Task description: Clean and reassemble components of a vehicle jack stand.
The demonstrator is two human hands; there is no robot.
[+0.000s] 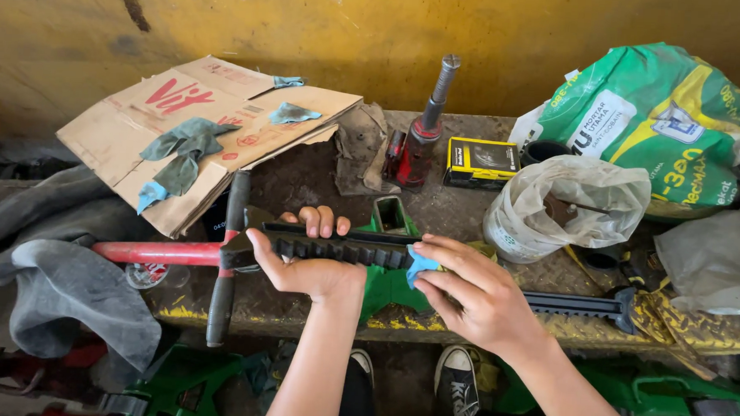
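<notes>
You are sitting at the worn workbench [321,181], which is filling the middle of the frame, with a flattened cardboard box [199,126] lying at the upper left and a green sack [665,121] at the upper right. The black toothed bar [343,250] is lying across the centre, above the bench edge. Your left hand [305,263] is closing around its left part, fingers curling over the top. Your right hand [474,292] is half closed and is pressing a small blue rag [422,264] on the bar. I think the bar could be slipping down toward your shoes [458,382] if the grip is loosening, and the teeth could be catching the rag or your fingers
</notes>
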